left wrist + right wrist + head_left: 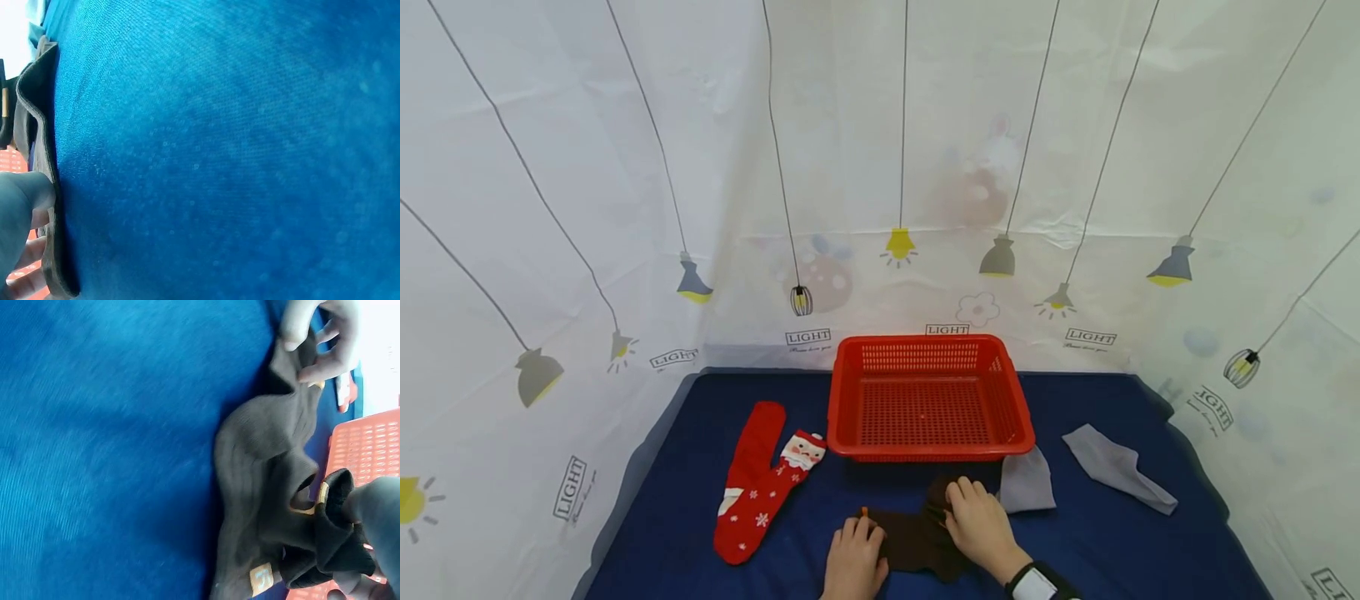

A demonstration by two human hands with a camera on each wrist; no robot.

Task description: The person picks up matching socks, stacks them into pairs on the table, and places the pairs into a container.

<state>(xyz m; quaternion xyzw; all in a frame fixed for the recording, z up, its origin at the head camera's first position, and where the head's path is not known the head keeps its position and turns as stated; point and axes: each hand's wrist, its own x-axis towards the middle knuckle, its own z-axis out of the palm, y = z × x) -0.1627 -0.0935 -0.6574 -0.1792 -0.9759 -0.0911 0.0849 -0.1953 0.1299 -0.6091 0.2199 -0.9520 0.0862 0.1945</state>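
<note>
Dark brown socks (pixel 910 542) with small orange patches lie bunched on the blue cloth in front of the basket; whether they are fully separate is hard to tell. At their left end my left hand (pixel 853 557) pinches the fabric, thumb on one side and fingers on the other in the left wrist view. My right hand (pixel 981 525) grips a folded, raised part of the brown fabric (pixel 337 531) at the right. An open cuff and an orange patch (pixel 261 579) show beside it in the right wrist view. The right fingertips are partly hidden by the fabric.
An upright red plastic basket (pixel 925 457) stands behind the hands. Red Christmas socks (pixel 752 517) lie at the left. One grey sock (pixel 1028 483) lies partly behind the basket's front right corner, another grey sock (pixel 1112 467) farther right. Printed white sheeting (pixel 865 167) encloses the table.
</note>
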